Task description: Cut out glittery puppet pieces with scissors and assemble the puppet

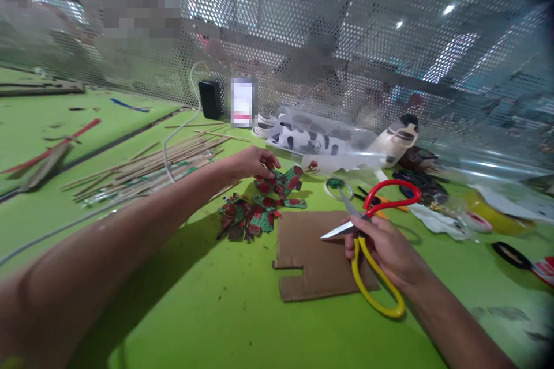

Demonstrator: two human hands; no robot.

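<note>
My right hand (385, 245) grips a pair of scissors (378, 272) around the pivot, the blades parted and pointing left. One handle loop is red, the other yellow. Under the blades lies a piece of brown corrugated cardboard (298, 248) with a notch in its left side. My left hand (258, 162) pinches the edge of a red-and-green patterned piece (288, 181) above the green table (208, 305). Just below it, a heap of similar red-and-green scraps (246, 219) sits beside the cardboard.
Thin wooden sticks (164, 161) and a white cable (167, 150) lie at left. A black power bank (210, 99) and a lit phone (242, 102) lean against the perforated screen (259, 23). A glue gun (396, 141), yellow tape roll (497, 210) and plastic sheet (346, 138) occupy the right.
</note>
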